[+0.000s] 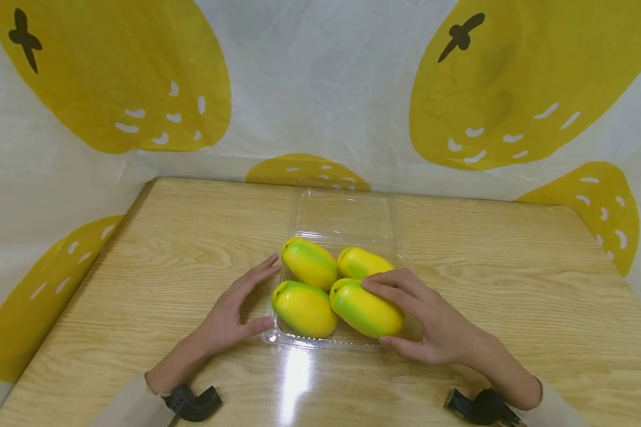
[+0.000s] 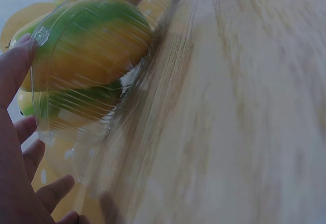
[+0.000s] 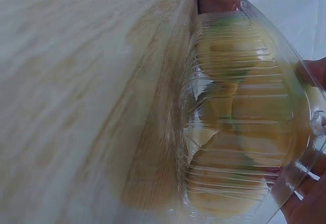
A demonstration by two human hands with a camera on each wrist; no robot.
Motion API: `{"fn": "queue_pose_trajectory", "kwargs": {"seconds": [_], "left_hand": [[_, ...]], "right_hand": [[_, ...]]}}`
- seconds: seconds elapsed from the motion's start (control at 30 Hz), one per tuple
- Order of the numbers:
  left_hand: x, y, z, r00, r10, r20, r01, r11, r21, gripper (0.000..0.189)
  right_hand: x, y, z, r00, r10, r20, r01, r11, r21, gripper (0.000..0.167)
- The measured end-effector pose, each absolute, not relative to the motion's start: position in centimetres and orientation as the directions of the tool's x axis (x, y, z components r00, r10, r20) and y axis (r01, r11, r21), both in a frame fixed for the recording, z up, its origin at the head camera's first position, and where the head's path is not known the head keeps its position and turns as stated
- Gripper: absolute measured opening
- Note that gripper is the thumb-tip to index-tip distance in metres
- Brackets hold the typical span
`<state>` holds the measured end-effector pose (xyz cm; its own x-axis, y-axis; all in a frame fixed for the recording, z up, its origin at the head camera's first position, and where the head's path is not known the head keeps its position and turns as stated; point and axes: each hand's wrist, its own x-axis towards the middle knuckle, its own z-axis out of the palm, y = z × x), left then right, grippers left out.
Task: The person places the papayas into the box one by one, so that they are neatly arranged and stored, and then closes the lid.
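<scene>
Several yellow-and-green mangoes lie in a clear plastic clamshell box (image 1: 275, 339), two in the back row and two in front. My right hand (image 1: 432, 323) holds the front right mango (image 1: 365, 308), its fingers over the top and its thumb at the near side. At the box's left side is my left hand (image 1: 232, 311), fingers spread and thumb near the front left mango (image 1: 304, 308). In the left wrist view, the left thumb (image 2: 15, 71) touches the box rim. In the right wrist view, mangoes show blurred through the ribbed wall (image 3: 229, 107).
The transparent lid (image 1: 344, 213) lies folded back behind the box. A wooden table (image 1: 192, 237) supports everything, and a white cloth (image 1: 320, 77) with large yellow fruit prints hangs behind and beside it. Black straps (image 1: 192, 403) sit on both wrists.
</scene>
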<state>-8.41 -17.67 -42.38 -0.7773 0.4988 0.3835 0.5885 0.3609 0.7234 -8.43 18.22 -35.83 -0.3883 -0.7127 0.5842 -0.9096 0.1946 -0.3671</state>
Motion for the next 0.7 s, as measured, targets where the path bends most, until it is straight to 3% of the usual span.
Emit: {"fn": "queue_pose_trajectory", "kwargs": {"seconds": [0.7], "left_hand": [[-8.5,-17.69,-42.2,-0.779,0.502,0.376,0.583,0.358,0.729,0.075]], "right_hand": [[-8.47,18.66,-36.29,-0.424,-0.757,0.497,-0.891,0.248,-0.381,0.069]]}}
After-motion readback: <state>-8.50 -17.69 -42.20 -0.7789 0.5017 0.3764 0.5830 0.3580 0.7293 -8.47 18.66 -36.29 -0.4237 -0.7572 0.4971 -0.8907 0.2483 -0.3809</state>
